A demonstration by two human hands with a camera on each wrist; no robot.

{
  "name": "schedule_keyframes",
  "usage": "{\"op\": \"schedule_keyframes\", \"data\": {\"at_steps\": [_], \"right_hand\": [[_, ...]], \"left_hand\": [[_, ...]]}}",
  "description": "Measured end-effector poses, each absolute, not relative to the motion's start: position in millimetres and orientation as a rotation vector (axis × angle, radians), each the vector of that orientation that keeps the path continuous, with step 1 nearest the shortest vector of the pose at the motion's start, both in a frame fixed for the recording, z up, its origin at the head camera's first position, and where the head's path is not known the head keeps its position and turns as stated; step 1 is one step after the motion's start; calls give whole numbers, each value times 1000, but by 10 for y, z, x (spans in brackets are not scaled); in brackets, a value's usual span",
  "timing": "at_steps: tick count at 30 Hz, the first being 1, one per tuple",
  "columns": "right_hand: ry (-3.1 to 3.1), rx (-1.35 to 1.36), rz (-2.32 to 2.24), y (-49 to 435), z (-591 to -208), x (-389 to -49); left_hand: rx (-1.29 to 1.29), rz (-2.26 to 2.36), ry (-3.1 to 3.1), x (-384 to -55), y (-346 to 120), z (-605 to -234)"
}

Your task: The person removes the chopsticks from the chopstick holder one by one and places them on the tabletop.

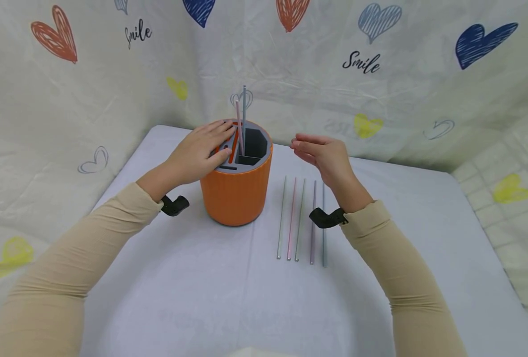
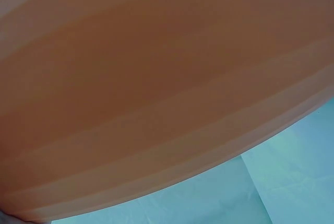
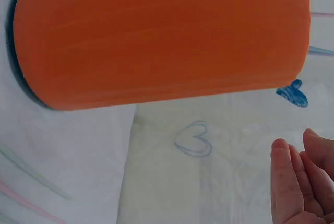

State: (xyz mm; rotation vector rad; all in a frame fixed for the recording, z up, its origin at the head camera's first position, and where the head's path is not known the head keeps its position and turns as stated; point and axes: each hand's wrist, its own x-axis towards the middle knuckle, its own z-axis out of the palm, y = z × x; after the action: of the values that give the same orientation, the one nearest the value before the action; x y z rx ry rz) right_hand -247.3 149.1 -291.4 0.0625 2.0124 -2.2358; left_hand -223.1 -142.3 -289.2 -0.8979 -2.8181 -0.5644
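Note:
An orange cylindrical holder (image 1: pixel 234 198) with a grey divided top (image 1: pixel 258 167) stands upright at the table's back left. A pinkish stick (image 1: pixel 238 121) and a bluish stick (image 1: pixel 244 106) rise from one of its dark compartments. My left hand (image 1: pixel 200 151) rests on the left part of the top, its fingers extended and the thumb at the front. To the right of the holder, my right hand (image 1: pixel 325 154) is raised with nothing in it. Its fingers (image 3: pixel 286 182) are nearly straight in the right wrist view. The left wrist view is filled by the holder's ribbed wall (image 2: pixel 167 83).
Several thin sticks, among them a pink stick (image 1: pixel 292 218) and a purple stick (image 1: pixel 313 223), lie side by side on the white-covered table (image 1: pixel 192 297), below my right hand. A hanging cloth (image 1: pixel 282 74) printed with hearts stands behind the table.

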Motion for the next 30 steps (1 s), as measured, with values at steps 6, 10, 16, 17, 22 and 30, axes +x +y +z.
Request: {"op": "schedule_keyframes", "data": {"at_steps": [6, 10, 16, 17, 22, 30], "right_hand": [[2026, -11, -2263, 1401, -2802, -2423], [1978, -24, -2300, 1323, -2734, -2402], [2026, -92, -2255, 1160, -2649, -2368], [2030, -110, -2251, 1132, -2638, -2364], [2064, -198, -2219, 994, -2606, -2356], [2109, -294, -2140, 798, -2587, -2375]], "left_hand": [[-898, -562, -2817, -2237, -1417, -2893], [-904, -564, -2816, -2242, -1422, -2899], [-909, -571, -2810, -2245, -1428, -2900], [-908, -572, -2812, -2245, -1428, -2900], [-907, -561, -2822, -2248, -1426, -2897], [-905, -555, -2832, -2246, -1423, -2885]]}}
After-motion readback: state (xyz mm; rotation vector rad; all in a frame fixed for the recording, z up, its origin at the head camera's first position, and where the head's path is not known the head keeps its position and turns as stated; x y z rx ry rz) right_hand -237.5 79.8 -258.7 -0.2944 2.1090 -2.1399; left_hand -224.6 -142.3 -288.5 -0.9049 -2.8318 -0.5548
